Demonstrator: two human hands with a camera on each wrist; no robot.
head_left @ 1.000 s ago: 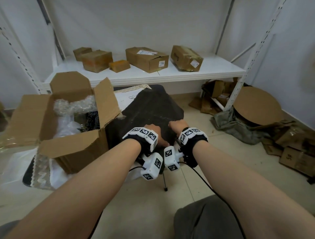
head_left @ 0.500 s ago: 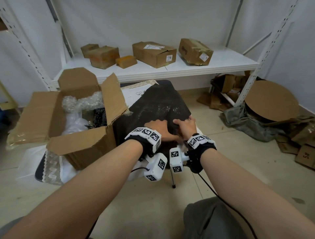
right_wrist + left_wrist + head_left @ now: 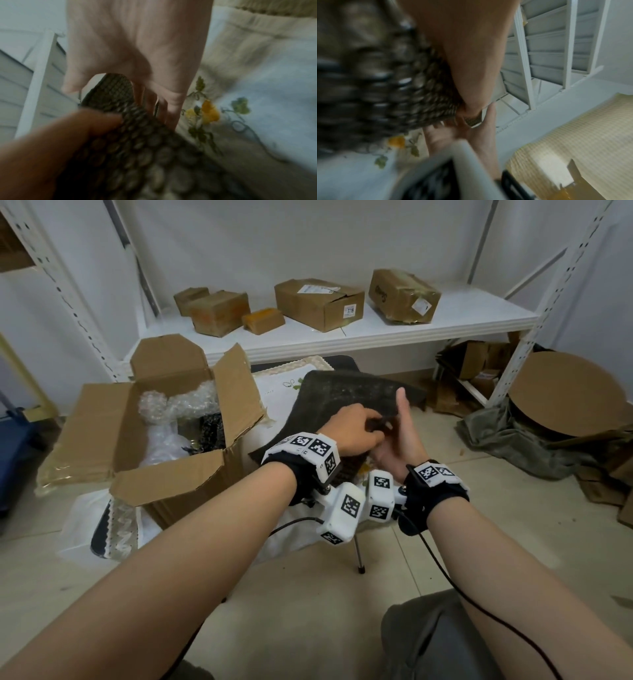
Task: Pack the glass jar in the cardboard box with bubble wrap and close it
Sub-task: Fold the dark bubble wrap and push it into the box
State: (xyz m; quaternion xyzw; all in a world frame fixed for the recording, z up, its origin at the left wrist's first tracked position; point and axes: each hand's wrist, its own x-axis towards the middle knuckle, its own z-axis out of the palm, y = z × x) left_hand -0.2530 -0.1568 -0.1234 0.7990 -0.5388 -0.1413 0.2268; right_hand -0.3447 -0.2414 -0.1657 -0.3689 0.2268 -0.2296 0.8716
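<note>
While both hands are lifting the dark sheet of black bubble wrap (image 3: 346,402) off the near right corner of the cloth-covered table (image 3: 277,385), keeping its edge taut should help. The left hand (image 3: 356,433) is pinching the edge; the right hand (image 3: 397,446) is gripping beside it, thumb raised. Possibly the glass jar is sitting inside the open brown cardboard box (image 3: 171,474), unseen.

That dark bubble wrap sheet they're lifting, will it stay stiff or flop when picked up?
Probably floppy: the dark bubble wrap sheet bends where the left hand and right hand pinch its edge. Likely light, since fingertips alone lift it. Its bubbled texture should grip well.
</note>
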